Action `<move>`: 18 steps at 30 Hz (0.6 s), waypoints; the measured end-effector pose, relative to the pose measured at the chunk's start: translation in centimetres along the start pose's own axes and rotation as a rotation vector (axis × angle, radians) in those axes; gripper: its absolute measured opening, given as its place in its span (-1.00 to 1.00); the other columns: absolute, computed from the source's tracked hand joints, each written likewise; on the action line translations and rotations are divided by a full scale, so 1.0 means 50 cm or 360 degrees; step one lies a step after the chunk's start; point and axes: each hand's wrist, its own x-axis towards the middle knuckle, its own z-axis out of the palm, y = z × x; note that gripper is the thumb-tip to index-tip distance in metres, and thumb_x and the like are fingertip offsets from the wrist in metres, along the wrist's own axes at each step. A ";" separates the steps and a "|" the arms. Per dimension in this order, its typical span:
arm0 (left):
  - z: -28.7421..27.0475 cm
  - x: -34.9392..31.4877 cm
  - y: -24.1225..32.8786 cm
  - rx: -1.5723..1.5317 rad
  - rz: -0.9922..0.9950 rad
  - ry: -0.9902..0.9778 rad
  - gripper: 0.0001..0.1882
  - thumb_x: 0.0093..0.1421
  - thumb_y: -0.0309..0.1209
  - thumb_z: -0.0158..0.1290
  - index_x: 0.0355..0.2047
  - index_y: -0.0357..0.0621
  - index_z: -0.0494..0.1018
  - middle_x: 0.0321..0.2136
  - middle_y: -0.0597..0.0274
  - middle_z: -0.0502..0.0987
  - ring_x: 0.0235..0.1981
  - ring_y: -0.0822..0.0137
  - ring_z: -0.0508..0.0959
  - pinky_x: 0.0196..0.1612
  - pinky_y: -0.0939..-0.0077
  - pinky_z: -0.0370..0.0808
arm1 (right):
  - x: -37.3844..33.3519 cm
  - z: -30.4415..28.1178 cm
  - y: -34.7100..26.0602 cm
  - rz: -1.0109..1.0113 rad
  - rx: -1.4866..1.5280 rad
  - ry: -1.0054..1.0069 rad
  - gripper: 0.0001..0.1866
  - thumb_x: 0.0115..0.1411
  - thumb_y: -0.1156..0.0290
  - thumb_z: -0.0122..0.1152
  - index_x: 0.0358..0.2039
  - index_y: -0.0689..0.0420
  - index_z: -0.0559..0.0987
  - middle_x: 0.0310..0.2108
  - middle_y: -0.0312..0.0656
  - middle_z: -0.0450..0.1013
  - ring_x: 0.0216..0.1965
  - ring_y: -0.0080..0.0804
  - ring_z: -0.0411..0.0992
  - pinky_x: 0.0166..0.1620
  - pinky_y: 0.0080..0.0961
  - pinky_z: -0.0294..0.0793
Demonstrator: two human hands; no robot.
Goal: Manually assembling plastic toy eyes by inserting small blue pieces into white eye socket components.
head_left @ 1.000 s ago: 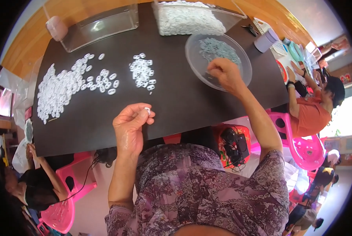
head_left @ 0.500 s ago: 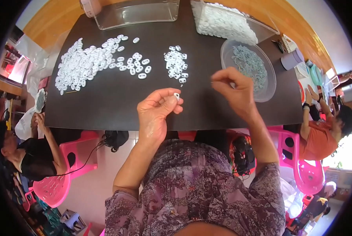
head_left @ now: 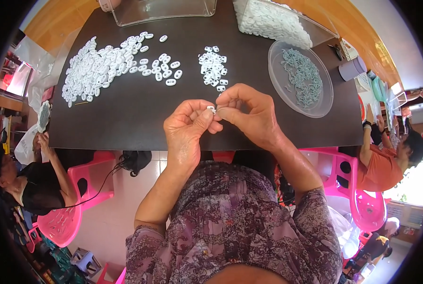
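Between thumb and fingers, my left hand [head_left: 189, 124] pinches a small white plastic piece [head_left: 211, 108]. My right hand [head_left: 253, 113] meets it there, thumb and forefinger closed at the piece's right side; whatever they grip is too small to make out. Just beyond my hands lies a small pile of white two-holed pieces [head_left: 212, 66]. To the left spreads a larger heap of white oval two-holed pieces [head_left: 95, 68], with several loose ones beside it. A clear round tray [head_left: 326, 97] at the right holds many small grey-green parts [head_left: 302, 78].
A clear bin [head_left: 322, 34] of white pieces stands at the far right, another clear bin [head_left: 164, 20] at the far left. Near the right edge are a lidded grey cup [head_left: 352, 69] and a dark tool [head_left: 336, 51]. People sit on both sides on pink chairs [head_left: 60, 222].
My right hand has moved left from beside the round tray to the white piece in my left hand. The left hand stays nearly in place. The view has shifted slightly.
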 end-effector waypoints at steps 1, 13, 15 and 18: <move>-0.001 -0.001 -0.001 0.0003 0.0011 0.0010 -0.92 0.16 -0.56 0.02 -0.35 -0.34 0.44 -0.50 0.14 0.52 -0.58 0.42 0.50 -0.44 0.65 0.45 | 0.000 0.003 0.000 -0.0002 0.0000 -0.0005 -0.86 -0.03 0.56 0.24 -0.39 0.23 0.53 -0.51 -0.38 0.41 -0.47 -0.71 0.29 -0.37 -0.69 0.30; 0.001 -0.016 -0.011 0.0123 0.0228 0.0082 -0.90 0.17 -0.53 0.03 -0.32 -0.34 0.42 -0.47 0.22 0.50 -0.54 0.50 0.47 -0.42 0.70 0.43 | -0.001 0.019 -0.002 -0.0049 -0.0063 -0.0006 -0.88 -0.02 0.57 0.25 -0.41 0.23 0.54 -0.50 -0.38 0.42 -0.47 -0.71 0.29 -0.37 -0.71 0.31; 0.004 -0.019 -0.012 0.0143 0.0260 0.0096 -0.90 0.18 -0.53 0.02 -0.32 -0.34 0.42 -0.47 0.24 0.49 -0.53 0.52 0.46 -0.42 0.71 0.43 | 0.000 0.022 -0.001 -0.0065 -0.0024 -0.0001 -0.88 -0.03 0.57 0.25 -0.41 0.23 0.54 -0.50 -0.38 0.42 -0.47 -0.71 0.28 -0.36 -0.71 0.31; 0.002 -0.020 -0.020 0.0358 0.0363 0.0105 -0.90 0.19 -0.53 0.01 -0.33 -0.34 0.41 -0.47 0.28 0.47 -0.53 0.55 0.43 -0.41 0.73 0.42 | -0.001 0.028 0.001 -0.0035 -0.0022 0.0003 -0.89 -0.02 0.59 0.23 -0.42 0.24 0.53 -0.50 -0.36 0.44 -0.47 -0.71 0.30 -0.37 -0.71 0.32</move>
